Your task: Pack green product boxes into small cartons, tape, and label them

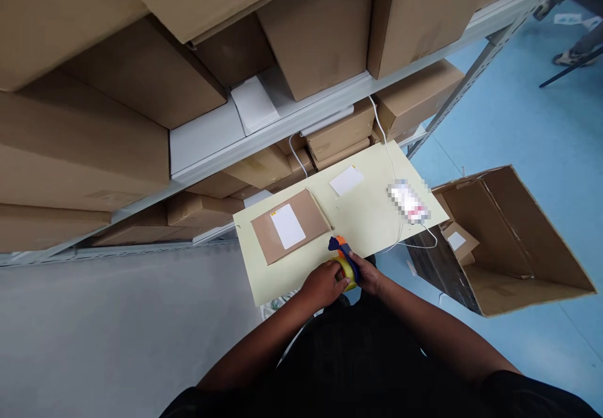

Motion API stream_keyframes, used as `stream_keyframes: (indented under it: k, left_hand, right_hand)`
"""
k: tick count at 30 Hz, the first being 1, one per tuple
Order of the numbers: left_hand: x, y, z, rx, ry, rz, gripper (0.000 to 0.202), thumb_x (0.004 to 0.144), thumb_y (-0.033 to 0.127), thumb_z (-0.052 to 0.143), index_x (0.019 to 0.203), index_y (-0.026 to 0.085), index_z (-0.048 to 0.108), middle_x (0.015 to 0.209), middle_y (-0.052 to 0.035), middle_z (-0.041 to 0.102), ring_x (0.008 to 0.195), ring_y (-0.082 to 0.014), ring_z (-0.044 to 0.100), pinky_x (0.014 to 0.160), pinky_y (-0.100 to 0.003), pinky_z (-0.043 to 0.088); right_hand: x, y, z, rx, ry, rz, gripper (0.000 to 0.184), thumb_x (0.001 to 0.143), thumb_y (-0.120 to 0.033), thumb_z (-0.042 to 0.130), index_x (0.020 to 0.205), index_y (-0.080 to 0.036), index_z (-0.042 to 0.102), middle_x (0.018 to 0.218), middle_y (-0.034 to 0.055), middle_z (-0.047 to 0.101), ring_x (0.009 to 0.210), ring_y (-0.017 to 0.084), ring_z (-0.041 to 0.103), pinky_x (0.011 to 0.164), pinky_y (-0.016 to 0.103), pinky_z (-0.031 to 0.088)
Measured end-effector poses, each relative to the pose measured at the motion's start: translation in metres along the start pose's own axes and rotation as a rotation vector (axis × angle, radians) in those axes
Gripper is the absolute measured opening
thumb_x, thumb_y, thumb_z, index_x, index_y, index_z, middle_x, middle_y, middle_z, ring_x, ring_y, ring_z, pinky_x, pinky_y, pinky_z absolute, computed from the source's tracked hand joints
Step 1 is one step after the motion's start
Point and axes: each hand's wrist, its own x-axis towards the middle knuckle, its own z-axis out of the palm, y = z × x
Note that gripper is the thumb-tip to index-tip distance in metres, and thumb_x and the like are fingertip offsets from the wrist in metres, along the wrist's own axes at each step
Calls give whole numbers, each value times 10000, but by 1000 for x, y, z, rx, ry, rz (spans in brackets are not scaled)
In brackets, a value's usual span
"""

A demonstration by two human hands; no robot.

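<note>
Close to my body, at the near edge of the small pale-yellow tabletop point(377, 229), both my hands are on a tape dispenser point(347, 251) with a blue frame and an orange part. It carries a roll of yellow tape point(347, 270). My right hand point(368, 275) is wrapped round the dispenser from the right. From the left, my left hand point(324, 285) grips the tape roll, its fingers at the roll's core. Just beyond my left hand lies a flat brown cardboard box point(313, 214) with a white label point(288, 226) on top.
A white card point(347, 180) and a blurred-out device point(407, 202) with a white cable lie on the tabletop. Metal shelving point(207, 154) full of cartons stands ahead. At right is a large open carton point(532, 229) holding a labelled box point(464, 239). Another person's feet point(570, 58) show far right.
</note>
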Motion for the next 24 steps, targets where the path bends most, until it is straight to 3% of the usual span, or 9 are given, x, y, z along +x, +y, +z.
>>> stream_keyframes:
  k: [5,9,11,13,16,18,20,22,24]
  left_hand:
    - [11,3,14,-123,-5,4,81,865,309,634,833,241,665,931,-73,676,952,-287,628,900,-386,462]
    - [3,5,8,-110,1,73,180,917,267,543,949,254,719,1004,-85,710,977,-283,647,906,-391,483]
    - [-5,-2,-9,-20,64,167,272,939,258,507,1094,268,730,1100,-94,722,1052,-286,646,974,-407,475]
    - [-15,-18,-40,146,196,223,382,919,214,509,1246,262,702,1241,-111,703,1218,-307,596,1110,-448,401]
    - [-30,-56,-100,466,326,162,740,774,104,578,1499,244,530,1608,-108,447,1536,-358,283,1260,-540,163]
    - [-36,-86,-137,655,244,117,901,734,58,579,1589,284,403,1701,-68,285,1591,-358,136,1266,-583,77]
    - [-36,-112,-163,749,95,106,927,749,72,603,1607,322,357,1717,-41,244,1595,-340,137,1262,-559,139]
    - [-31,-130,-175,764,7,114,894,775,135,665,1599,321,374,1711,-44,263,1584,-338,183,1241,-489,248]
    - [-25,-136,-172,752,5,124,844,792,194,716,1576,301,425,1684,-68,331,1549,-356,261,1221,-458,293]
  right_hand:
    - [-2,-6,-2,-147,-34,29,471,766,-595,805,957,-172,723,795,57,769,778,225,731,739,323,556]
    - [3,-7,4,-113,36,-1,457,772,-577,810,970,-173,727,829,59,777,815,228,737,784,335,562]
    - [4,-5,8,-48,61,-39,453,796,-578,790,1025,-192,727,936,64,792,919,244,745,867,362,571]
    - [5,-4,12,17,86,-37,464,838,-611,734,1082,-216,720,1035,62,793,1006,256,740,938,400,572]
    - [5,-3,17,49,131,32,500,905,-673,607,1091,-222,717,1090,74,786,1045,269,734,954,439,581]
    - [3,-3,21,45,139,62,501,932,-671,559,1070,-216,719,1103,84,783,1059,273,730,944,433,586]
    - [3,0,24,40,149,60,476,943,-649,551,1055,-218,719,1112,84,781,1072,271,727,936,418,589]
    - [3,3,27,31,152,49,468,943,-642,552,1057,-220,718,1110,87,781,1083,276,725,934,420,591]
    - [6,3,31,32,140,31,480,942,-648,539,1078,-223,714,1107,89,781,1090,282,724,939,436,592]
